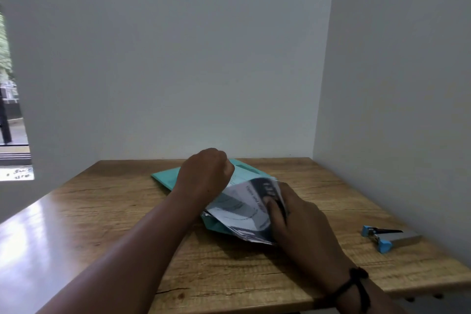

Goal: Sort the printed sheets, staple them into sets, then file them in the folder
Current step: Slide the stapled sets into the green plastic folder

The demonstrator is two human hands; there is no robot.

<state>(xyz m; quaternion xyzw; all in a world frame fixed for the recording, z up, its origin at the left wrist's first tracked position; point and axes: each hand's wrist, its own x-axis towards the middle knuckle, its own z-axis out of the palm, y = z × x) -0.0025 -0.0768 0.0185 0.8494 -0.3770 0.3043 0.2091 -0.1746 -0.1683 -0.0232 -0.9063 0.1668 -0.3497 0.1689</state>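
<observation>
Left hand (204,173) clenched on folder (165,177) flap; right hand (295,216) grasping printed sheets (244,209), 12 o'clock of stapler (390,237). Risk: bowed sheets creased if forced in.

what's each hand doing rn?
Left hand: closed, gripping the teal folder flap.
Right hand: closed on the printed sheets, thumb on top.

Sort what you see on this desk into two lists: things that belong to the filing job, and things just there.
Belongs to the job:
sheets, held by both hands (left, right)
folder, under the sheets
stapler, lying apart at the right

Just there:
desk
wristband
window
</observation>
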